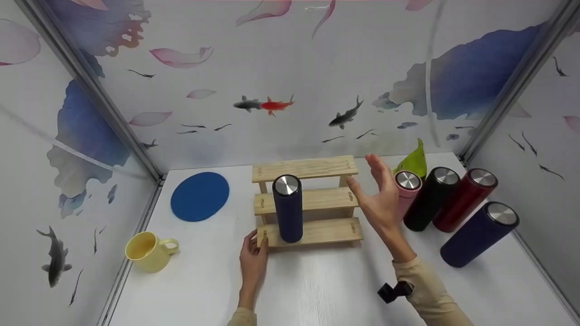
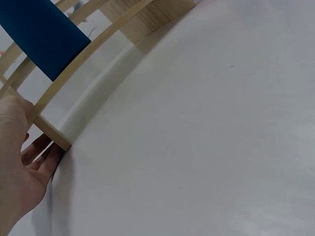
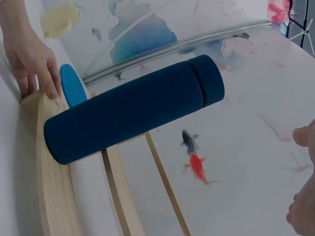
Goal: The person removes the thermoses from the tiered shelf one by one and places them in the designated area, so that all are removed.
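Observation:
A three-step wooden rack [image 1: 335,228] stands in the middle of the white table. On the left part of its lowest step a dark blue thermos bottle [image 1: 290,217] with a steel-topped lid stands upright. My left hand [image 1: 253,260] holds the left end of that step. In the left wrist view the thumb lies over the board [image 2: 54,91] and the other fingers are around the side leg. My right hand [image 1: 380,203] is raised off the rack's right side, fingers extended and thumb spread, holding nothing. It overlaps a pink bottle [image 1: 408,185] in the head view.
Right of the rack stand a black bottle [image 1: 430,199], a red bottle [image 1: 466,199] and a second dark blue bottle [image 1: 478,235]. Behind them is a green object [image 1: 414,159]. A blue round mat [image 1: 200,196] and a yellow mug [image 1: 149,253] are on the left. Printed panels enclose the table.

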Demonstrator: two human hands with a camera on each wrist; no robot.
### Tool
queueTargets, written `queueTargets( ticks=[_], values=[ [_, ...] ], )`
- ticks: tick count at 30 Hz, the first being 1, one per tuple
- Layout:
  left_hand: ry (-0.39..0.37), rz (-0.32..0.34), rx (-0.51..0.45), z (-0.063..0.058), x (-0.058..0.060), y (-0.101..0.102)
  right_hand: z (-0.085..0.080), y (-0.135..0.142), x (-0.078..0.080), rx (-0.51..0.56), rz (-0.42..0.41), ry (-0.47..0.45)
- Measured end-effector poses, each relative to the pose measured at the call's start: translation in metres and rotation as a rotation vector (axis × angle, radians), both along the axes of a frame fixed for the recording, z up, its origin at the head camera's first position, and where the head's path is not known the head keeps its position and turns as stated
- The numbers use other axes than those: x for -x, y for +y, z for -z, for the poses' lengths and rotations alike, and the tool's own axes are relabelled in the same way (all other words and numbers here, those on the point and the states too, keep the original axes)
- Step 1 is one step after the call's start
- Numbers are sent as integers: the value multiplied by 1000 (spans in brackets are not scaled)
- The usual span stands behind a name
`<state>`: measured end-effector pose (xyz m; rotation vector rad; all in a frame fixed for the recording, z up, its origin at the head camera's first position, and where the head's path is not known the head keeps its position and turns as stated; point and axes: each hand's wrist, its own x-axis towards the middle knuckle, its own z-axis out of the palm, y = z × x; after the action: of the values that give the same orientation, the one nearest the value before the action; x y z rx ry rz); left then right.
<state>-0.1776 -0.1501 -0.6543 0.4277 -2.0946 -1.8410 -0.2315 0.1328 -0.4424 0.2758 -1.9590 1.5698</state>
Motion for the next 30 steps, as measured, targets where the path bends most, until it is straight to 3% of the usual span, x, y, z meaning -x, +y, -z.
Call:
queueTargets(
  ticks=[8,14,24,30],
  values=[
    [-34,-13,14,1,-1,0,2,-29,-2,38,-130,-86],
    [-52,-26,8,-2,-1,1,10,-47,-5,24,-224,-83],
    [-52,-20,-15,-27,-8,8,17,-79,-9,-1,-335,-133],
    [-45,-10,-23,-9,-3,5,21,-93,-11,-29,-371,-156]
  ],
)
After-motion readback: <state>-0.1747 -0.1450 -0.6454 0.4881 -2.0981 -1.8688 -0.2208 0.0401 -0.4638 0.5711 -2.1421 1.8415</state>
